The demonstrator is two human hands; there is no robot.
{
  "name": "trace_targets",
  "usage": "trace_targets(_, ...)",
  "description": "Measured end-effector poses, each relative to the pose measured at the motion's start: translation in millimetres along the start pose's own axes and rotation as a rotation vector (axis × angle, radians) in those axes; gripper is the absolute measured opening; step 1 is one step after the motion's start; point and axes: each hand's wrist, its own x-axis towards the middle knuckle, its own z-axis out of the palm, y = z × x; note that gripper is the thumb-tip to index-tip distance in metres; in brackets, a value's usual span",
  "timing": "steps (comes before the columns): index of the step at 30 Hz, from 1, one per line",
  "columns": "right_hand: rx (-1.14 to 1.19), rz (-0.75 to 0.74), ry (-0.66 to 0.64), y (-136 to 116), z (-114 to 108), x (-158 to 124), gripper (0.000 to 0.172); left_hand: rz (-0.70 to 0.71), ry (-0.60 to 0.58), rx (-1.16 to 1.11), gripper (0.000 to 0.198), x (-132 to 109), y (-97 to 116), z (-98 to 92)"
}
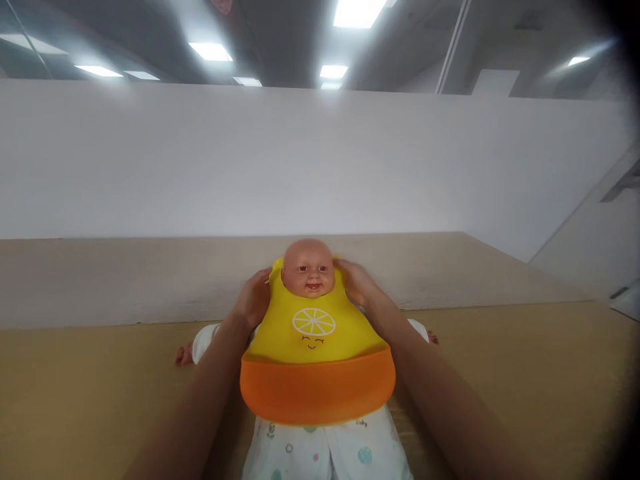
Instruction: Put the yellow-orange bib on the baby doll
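A baby doll [308,268] in white printed clothes lies on its back on the wooden table [525,373], head away from me. A yellow silicone bib [314,333] with an orange catch pocket and a lemon-slice face covers its chest. My left hand [254,298] grips the bib's left neck strap beside the doll's head. On the other side my right hand [356,281] holds the right strap, its fingers curled behind the doll's neck. The strap ends and fingertips are hidden behind the head.
A lighter wooden surface [100,280] runs behind the table up to a white partition wall [300,160]. Ceiling lights shine above. The table's right end meets a white floor area [625,300].
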Motion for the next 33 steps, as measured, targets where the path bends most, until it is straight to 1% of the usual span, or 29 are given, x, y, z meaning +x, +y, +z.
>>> trace_targets(2,-0.024,0.06,0.003,2,0,2,0.028,0.026,0.005,-0.009,0.017,2,0,-2.7)
trace_targets(4,-0.042,0.152,0.007,4,-1,5,0.026,0.045,0.021,-0.018,0.016,3,0,-4.8)
trace_targets(6,-0.088,0.209,0.03,5,-3,9,0.021,0.038,0.051,-0.036,0.014,3,1,-6.0)
trace_targets(10,-0.228,0.173,0.108,6,-7,14,0.009,0.011,0.133,-0.03,0.009,1,2,-4.7)
trace_targets(12,-0.247,0.162,0.116,6,-6,12,0.007,-0.004,0.126,-0.012,0.011,0,3,-2.5)
trace_targets(15,-0.243,0.153,0.104,3,-2,5,0.008,-0.043,0.096,0.002,0.018,-1,2,-0.1)
trace_targets(19,-0.248,0.186,0.061,-1,5,-3,0.006,-0.088,0.066,0.029,0.032,-1,-1,-2.1)
trace_targets(21,-0.254,0.166,0.04,-1,5,-4,0.006,-0.091,0.057,0.033,0.036,1,-2,-4.0)
trace_targets(24,-0.273,0.123,-0.007,3,2,-3,0.008,-0.091,0.039,0.025,0.037,3,-2,-5.5)
trace_targets(27,-0.232,0.101,-0.053,9,1,-2,0.01,-0.09,0.025,0.009,0.036,4,-3,-5.4)
trace_targets(30,-0.133,0.085,-0.055,13,5,-5,0.016,-0.077,0.042,0.006,0.034,4,-3,-4.6)
trace_targets(33,-0.057,0.118,-0.078,12,10,-13,0.019,-0.091,0.05,0.022,0.034,4,-3,-3.1)
